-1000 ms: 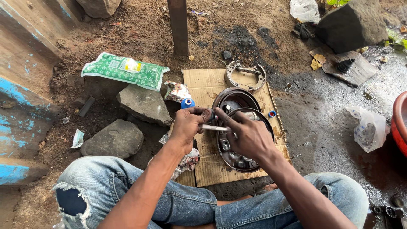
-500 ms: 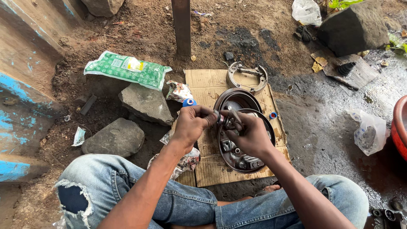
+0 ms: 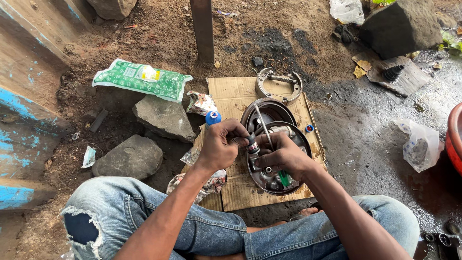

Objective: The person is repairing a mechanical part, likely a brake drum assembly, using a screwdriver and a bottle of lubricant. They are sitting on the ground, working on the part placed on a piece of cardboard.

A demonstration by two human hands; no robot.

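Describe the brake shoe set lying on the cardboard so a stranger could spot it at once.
Start at the flat sheet of cardboard on the dirt in front of the seated person. At its far edge, beyond the two round metal drums, lies the brake shoe set. It is an open ring of two curved metal shoes joined by a spring, not a solid dish like the drums.

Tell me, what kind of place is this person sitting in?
Probably an outdoor roadside repair spot. The person sits on bare dirt ground, working over a round metal brake plate on flattened cardboard, with brake shoes and rocks nearby.
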